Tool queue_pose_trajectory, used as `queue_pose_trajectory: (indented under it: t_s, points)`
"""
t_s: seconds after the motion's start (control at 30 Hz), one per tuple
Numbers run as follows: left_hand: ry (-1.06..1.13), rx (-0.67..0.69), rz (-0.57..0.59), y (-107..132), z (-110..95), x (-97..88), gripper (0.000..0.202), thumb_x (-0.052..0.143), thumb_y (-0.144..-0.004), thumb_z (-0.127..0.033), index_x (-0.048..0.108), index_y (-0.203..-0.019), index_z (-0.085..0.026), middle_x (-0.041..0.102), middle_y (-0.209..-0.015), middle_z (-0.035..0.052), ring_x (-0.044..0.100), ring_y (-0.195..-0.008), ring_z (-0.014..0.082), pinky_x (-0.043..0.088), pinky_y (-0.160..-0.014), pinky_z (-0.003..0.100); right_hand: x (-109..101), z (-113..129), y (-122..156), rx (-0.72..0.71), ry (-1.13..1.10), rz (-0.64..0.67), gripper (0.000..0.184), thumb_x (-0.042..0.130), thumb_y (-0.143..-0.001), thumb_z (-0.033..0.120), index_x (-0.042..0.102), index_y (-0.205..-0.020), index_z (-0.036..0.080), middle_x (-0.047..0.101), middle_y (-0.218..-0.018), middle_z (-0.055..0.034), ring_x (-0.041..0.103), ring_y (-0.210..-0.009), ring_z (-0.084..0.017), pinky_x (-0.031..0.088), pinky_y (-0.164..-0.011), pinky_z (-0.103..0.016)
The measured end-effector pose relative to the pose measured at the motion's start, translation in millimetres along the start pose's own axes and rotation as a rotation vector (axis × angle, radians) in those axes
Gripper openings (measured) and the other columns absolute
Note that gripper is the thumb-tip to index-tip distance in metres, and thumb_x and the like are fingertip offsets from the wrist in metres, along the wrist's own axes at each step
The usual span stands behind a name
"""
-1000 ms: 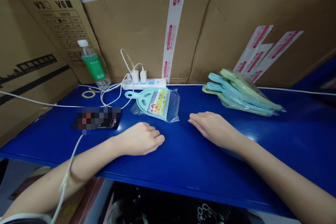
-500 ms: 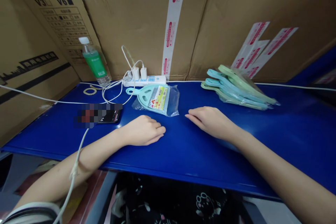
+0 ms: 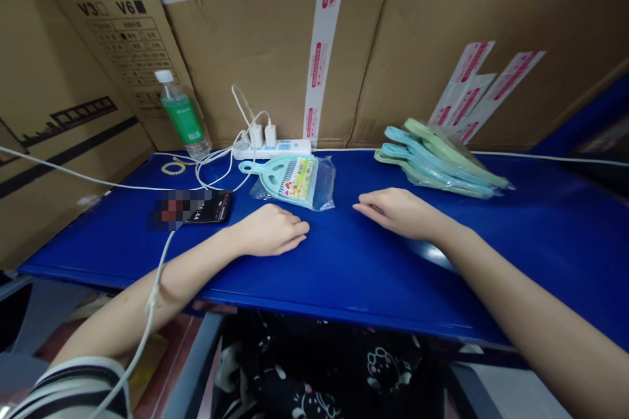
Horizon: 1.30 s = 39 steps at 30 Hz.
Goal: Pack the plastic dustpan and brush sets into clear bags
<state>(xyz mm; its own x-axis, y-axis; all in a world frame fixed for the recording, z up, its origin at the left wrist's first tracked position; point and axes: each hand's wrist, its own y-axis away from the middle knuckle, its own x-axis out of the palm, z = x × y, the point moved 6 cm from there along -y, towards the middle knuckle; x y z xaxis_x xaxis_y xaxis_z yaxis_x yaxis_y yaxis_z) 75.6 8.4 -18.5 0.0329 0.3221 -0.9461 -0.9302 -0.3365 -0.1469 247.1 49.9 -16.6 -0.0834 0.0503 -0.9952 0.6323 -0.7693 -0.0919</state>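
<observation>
My left hand [image 3: 270,230] rests palm down on the blue table [image 3: 344,275], fingers loosely curled under, holding nothing. My right hand [image 3: 400,213] lies flat on the table with its fingers stretched out, empty. Just beyond and between them lies a small teal dustpan-and-brush set in a clear plastic bag [image 3: 289,180]. A stack of bagged teal and green sets [image 3: 437,160] sits farther back to the right, out of touch with either hand.
A phone [image 3: 204,207] with a white cable lies left of my left hand. A green-labelled bottle [image 3: 181,116], a power strip with chargers [image 3: 272,146] and a bead bracelet [image 3: 171,168] stand near the cardboard boxes [image 3: 275,46] walling the table's back and left.
Both hands stay resting on the table in the same pose. Only the view has shifted slightly, tilting and moving back a little.
</observation>
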Motion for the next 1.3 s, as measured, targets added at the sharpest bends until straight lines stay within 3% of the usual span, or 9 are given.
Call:
queue_pose_trajectory:
  t_s: [1.3]
  points:
    - [0.025, -0.014, 0.024, 0.4, 0.8, 2.5, 0.021, 0.043, -0.093, -0.022, 0.051, -0.074, -0.018, 0.058, -0.061, -0.0019, 0.055, -0.055, 0.0137, 0.038, -0.053, 0.027, 1.4, 1.6, 0.9, -0.024, -0.046, 0.014, 0.032, 0.032, -0.091, 0.032, 0.029, -0.061, 0.025, 0.055, -0.059, -0.0021, 0.052, -0.056, -0.017, 0.034, -0.055, -0.029]
